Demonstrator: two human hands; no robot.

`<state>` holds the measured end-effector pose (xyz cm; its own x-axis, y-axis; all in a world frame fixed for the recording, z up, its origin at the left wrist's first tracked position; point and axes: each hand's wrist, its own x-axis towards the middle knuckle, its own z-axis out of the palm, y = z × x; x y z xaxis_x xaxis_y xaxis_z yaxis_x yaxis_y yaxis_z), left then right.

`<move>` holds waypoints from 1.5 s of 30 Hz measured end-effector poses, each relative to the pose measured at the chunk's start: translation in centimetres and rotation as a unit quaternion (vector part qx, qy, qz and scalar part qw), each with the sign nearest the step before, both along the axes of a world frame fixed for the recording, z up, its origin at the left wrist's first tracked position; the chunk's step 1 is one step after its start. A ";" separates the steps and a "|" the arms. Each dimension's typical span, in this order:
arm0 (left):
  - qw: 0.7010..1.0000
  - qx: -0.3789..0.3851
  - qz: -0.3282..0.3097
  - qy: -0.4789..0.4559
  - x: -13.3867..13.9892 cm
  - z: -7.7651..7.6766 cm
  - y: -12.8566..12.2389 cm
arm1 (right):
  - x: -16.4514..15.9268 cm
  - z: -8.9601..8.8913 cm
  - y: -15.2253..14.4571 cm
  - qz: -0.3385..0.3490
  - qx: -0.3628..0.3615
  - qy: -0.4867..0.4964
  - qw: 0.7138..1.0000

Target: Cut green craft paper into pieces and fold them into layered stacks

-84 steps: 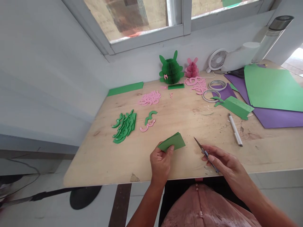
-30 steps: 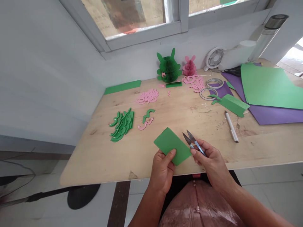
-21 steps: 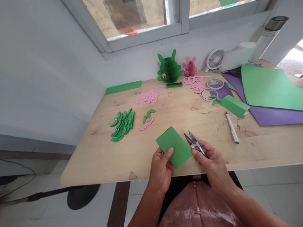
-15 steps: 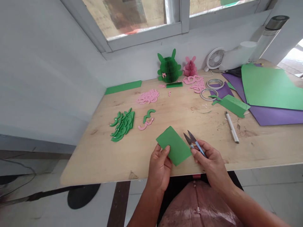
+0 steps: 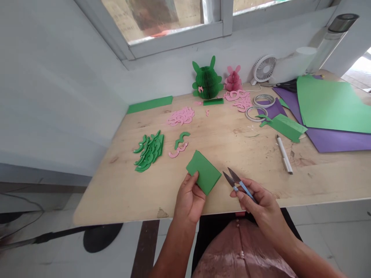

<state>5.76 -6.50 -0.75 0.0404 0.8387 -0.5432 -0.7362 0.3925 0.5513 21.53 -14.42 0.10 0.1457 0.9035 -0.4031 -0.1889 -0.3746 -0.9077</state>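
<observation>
Wooden tabletop [image 5: 121, 189], snips [image 5: 241, 183], green paper [image 5: 205, 173] shifted left

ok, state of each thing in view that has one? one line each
Blue-handled metal snips: blades spread, in right grip
Green rectangular paper: held in left grip
White slim marker pen: lying flat; capped or not unclear
White round desk fan: upright; spinning unclear
Green paper honeycomb figure: standing, fanned open
Pink paper honeycomb figure: standing, fanned open
Two round tape rolls: lying flat
</observation>
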 end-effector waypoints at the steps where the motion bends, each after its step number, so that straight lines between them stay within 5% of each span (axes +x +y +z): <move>1: 1.000 -0.004 0.007 0.000 0.0 0.1 0.1 | -0.1 0.0 -0.1 0.002 -0.004 -0.001 1.000; 20: 0.999 -0.041 0.033 -0.006 0.1 0.2 0.0 | -0.6 -0.7 -0.1 0.030 0.010 -0.052 0.998; 45: 0.984 0.087 0.008 0.158 0.0 -0.1 -0.5 | -0.4 -1.5 0.4 0.000 0.044 -0.083 0.996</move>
